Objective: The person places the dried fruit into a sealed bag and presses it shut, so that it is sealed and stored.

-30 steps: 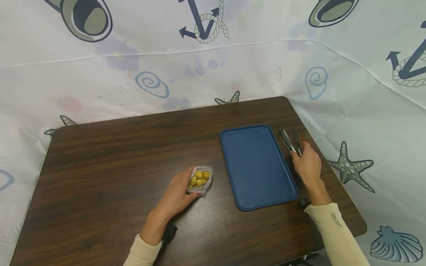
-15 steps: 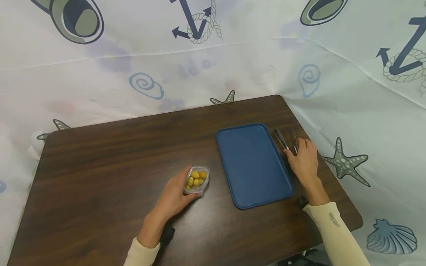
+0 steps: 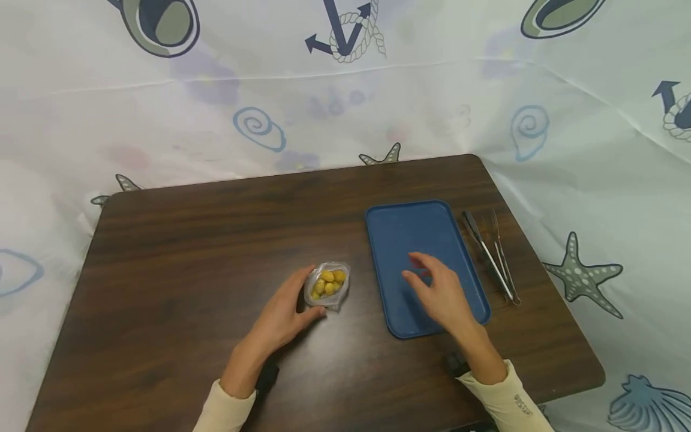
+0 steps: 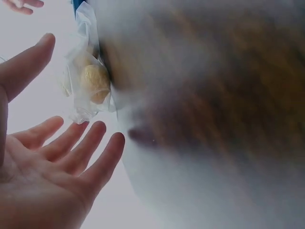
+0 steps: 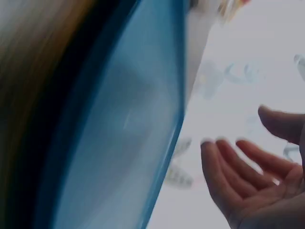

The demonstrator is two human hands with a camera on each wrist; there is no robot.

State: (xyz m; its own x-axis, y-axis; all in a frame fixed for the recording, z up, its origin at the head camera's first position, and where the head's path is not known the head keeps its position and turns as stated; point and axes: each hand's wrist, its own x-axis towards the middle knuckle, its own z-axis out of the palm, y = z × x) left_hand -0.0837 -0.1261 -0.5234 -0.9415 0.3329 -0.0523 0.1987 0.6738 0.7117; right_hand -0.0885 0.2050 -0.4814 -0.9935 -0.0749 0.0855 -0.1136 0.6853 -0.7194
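On the table stands a small clear plastic bag (image 3: 336, 302), its top open, holding several small yellow potato-like pieces (image 3: 328, 284). My left hand (image 3: 281, 315) reaches round its left side, thumb and fingers spread. In the left wrist view those fingers (image 4: 102, 160) are straight, with a gap between thumb and bag (image 4: 80, 102). Over the blue tray (image 3: 396, 231) hovers my right hand (image 3: 445, 294), empty, thumb and fingers apart. The right wrist view shows its relaxed fingers (image 5: 226, 176) beside the tray (image 5: 128, 129). A knife (image 3: 487, 255) and a fork (image 3: 501, 249) lie right of the tray.
The dark wooden table (image 3: 216, 240) extends far to the left of the bag. Its right edge runs close beside the cutlery. A pale sea-print cloth (image 3: 421, 108) hangs behind and at the right.
My right hand has let go of the cutlery at the tray's right and moved left over the tray. My left hand's fingers have loosened from the bag, which stays in place.
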